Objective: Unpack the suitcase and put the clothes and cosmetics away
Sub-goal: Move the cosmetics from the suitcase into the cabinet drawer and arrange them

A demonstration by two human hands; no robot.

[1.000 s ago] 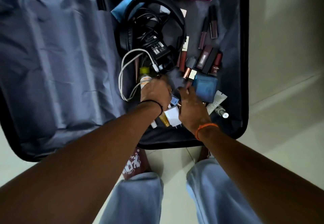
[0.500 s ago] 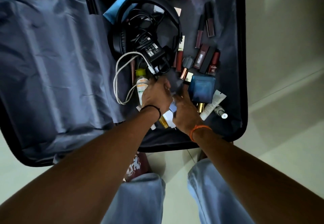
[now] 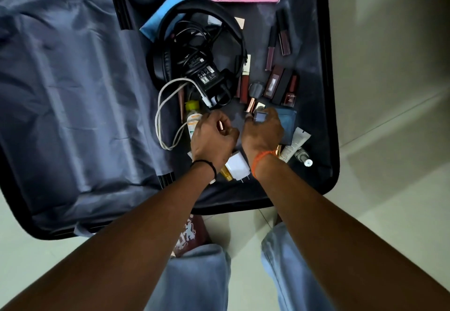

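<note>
- White charger plug point(image 3: 237, 166): lies between the two wrists, nearest the person.
- Left hand point(image 3: 213, 140): fingers curled round a small copper-tipped tube point(image 3: 221, 125).
- Right hand point(image 3: 263, 133): just beside the left, pinching a small grey-blue compact point(image 3: 260, 116) in its fingertips.
- Lipsticks point(image 3: 280, 86): scattered just beyond the right hand.
- Headphones point(image 3: 199, 43): beyond the left hand.
- Suitcase point(image 3: 326, 91): open on a pale tiled floor point(image 3: 389, 164).
</note>
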